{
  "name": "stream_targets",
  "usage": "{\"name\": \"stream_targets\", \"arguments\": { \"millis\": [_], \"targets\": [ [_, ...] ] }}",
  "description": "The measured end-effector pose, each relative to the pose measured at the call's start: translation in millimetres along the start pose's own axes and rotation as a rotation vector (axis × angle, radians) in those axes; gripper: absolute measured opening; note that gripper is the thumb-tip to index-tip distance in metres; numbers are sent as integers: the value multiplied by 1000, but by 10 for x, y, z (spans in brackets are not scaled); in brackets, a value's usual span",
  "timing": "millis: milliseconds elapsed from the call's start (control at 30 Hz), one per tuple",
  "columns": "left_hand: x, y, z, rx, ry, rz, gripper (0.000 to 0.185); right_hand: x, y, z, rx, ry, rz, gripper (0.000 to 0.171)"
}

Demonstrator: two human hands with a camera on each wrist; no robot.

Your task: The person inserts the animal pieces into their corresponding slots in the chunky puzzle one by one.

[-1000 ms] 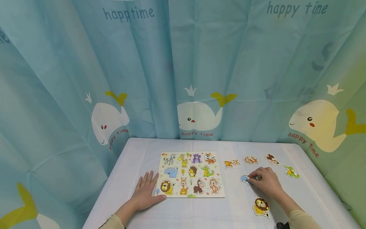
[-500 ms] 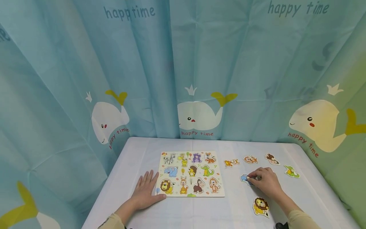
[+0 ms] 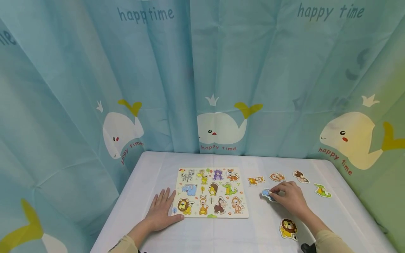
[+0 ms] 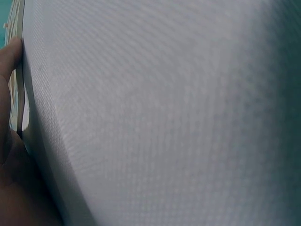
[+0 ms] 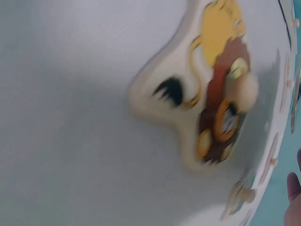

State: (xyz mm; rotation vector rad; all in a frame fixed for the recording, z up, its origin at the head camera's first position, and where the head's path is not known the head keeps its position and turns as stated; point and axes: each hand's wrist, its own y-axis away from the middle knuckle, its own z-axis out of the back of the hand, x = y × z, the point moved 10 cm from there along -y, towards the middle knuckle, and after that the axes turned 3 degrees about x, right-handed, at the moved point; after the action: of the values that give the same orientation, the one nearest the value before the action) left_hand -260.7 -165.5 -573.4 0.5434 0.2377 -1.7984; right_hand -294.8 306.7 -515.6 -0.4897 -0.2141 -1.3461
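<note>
On the left of the table point(image 3: 155, 165), the left hand point(image 3: 161, 212) lies flat with fingers spread, grasping nothing, its fingertips at the left edge of the board point(image 3: 243, 214) and its thumb by the near corner, apparently steadying it. On the board, the elephant picture point(image 3: 189, 189) is at the left end of the middle row. The kangaroo point(image 3: 256, 180) lies just beside the board's right edge; nearer the person, bare cloth separates the board from the elephant piece point(image 3: 267, 194), which the right hand point(image 3: 291, 197) pinches between thumb and fingers. A shadow lies beneath it, so the step in hand looks like lifting. Carrying it to its matching picture would call for a leftward pass on the near side of the kangaroo, then lining up the outline. The monkey point(image 3: 277, 176) lies just beyond the right hand, the lion point(image 3: 288, 228) nearer the person; the gorilla point(image 3: 301, 176) and crocodile point(image 3: 322, 190) lie farther right, the crocodile closest to the table's right edge.
</note>
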Motion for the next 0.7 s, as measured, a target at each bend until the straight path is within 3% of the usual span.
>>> {"name": "stream_targets", "arguments": {
  "millis": [700],
  "targets": [
    [22,-9,-24,32,-10,32,109,785,-377,-150,-65,-65,152,9]
  ]
}}
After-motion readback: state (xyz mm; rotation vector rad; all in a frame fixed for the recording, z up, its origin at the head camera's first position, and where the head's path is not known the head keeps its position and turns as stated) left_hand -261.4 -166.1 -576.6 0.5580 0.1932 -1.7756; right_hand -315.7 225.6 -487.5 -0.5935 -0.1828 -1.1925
